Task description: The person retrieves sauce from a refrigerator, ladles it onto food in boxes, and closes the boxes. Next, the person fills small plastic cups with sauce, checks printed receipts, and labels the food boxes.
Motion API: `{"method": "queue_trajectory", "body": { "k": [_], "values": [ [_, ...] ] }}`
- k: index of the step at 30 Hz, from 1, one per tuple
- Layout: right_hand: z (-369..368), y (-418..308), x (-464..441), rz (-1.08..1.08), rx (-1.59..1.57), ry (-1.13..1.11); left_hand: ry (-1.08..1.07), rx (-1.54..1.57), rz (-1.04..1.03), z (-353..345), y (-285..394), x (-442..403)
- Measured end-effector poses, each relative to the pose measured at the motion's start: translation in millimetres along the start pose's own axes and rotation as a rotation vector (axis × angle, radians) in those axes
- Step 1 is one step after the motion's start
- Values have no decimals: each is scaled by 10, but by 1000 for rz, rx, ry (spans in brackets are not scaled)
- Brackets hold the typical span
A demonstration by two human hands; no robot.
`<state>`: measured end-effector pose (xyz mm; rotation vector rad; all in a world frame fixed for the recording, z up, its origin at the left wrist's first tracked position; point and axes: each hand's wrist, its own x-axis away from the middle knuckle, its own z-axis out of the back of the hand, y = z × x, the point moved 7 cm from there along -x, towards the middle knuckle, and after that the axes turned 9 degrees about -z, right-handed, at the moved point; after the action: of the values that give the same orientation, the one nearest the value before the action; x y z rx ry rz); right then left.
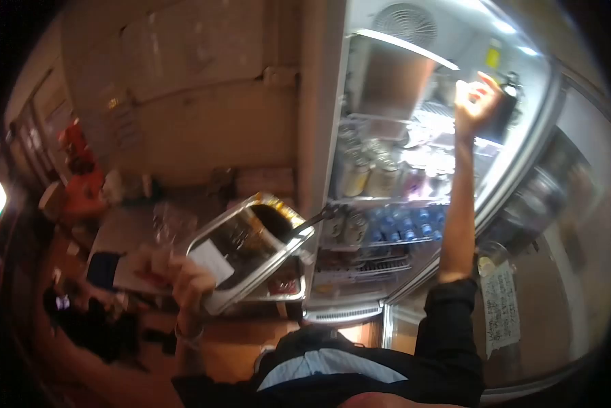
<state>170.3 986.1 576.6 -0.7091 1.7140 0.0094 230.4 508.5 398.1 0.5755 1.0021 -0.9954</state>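
Observation:
My left hand (191,284) is closed on the near left corner of a rectangular metal pan (241,289), blurred by motion. A white card or paper (211,261), a packet-like piece and a dark round container (270,222) lie in the pan. A dark-handled utensil (318,219) crosses its right rim. My right hand (479,100) is raised inside the lit fridge, fingers partly curled and apart, with nothing visible in them. Just beside it stands a dark bottle-like container (504,112); whether the fingertips touch it I cannot tell. A tall metal container (392,78) is on the top shelf.
Lower fridge shelves carry lidded jars (382,178) and blue-tinted bottles (404,224). The glass fridge door (557,272) stands open at my right, with a handwritten note (501,309) on it. A second metal tray (285,285) and a clear plastic bag (173,223) are on the left.

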Motion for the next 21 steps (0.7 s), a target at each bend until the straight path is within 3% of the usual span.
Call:
{"method": "queue_trajectory", "body": {
  "k": [1,2,3,5,7,9,13,17,19,21],
  "values": [
    [119,-449,362,-75,-235,-72,28,27,1,52,-23,-1],
    [117,-917,666,10,-265,-255,57,51,1,94,-68,-8],
    [46,-1203,1045,11,-140,-541,84,79,-3,125,-128,-11],
    [-152,-1933,1635,292,-46,-988,153,123,-37,182,-201,47],
    [-376,-2151,2077,455,3,-1262,179,129,-53,262,-282,196],
    [-559,-2118,2402,336,-15,-1490,165,153,-142,360,-321,345],
    [-787,-2269,2700,311,88,-1678,94,199,-171,631,-536,485],
    [-1034,-2693,2762,551,56,-1363,-119,239,-219,878,-731,494],
    [-1082,-2794,2774,718,47,-1237,-130,258,-204,973,-905,530],
    [-1154,-2792,2968,743,48,-1224,-63,383,-169,1113,-1109,610]
  ]
}}
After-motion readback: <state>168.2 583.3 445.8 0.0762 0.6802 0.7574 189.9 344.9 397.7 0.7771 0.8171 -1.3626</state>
